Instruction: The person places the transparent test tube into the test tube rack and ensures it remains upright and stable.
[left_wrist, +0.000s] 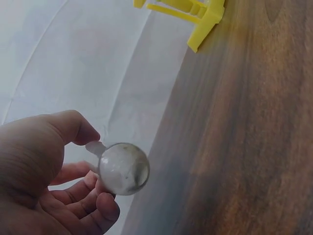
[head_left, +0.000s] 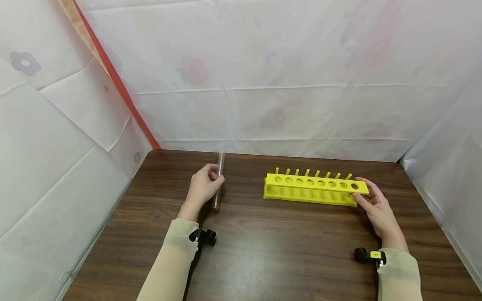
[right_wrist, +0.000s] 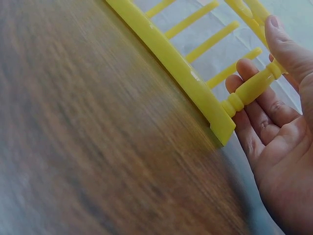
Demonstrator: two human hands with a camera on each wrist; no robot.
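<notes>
My left hand (head_left: 215, 179) pinches a clear glass test tube (head_left: 219, 179) between thumb and fingers and holds it nearly upright over the left half of the dark wooden table (head_left: 263, 251). In the left wrist view the tube's rounded bottom (left_wrist: 123, 168) faces the camera, with the left hand (left_wrist: 95, 171) curled round it. A yellow test tube rack (head_left: 314, 189) with a row of round holes and pegs stands to the right, and no tubes are in it. My right hand (head_left: 363, 192) grips its right end, thumb on the top plate. In the right wrist view the right hand's fingers (right_wrist: 249, 83) curl behind the rack's end post (right_wrist: 252, 88).
White patterned sheets (head_left: 263, 83) wall the table in at the back, left and right. A red strip (head_left: 124, 96) runs down the back left corner. Bare wood lies between the tube and the rack and along the near edge.
</notes>
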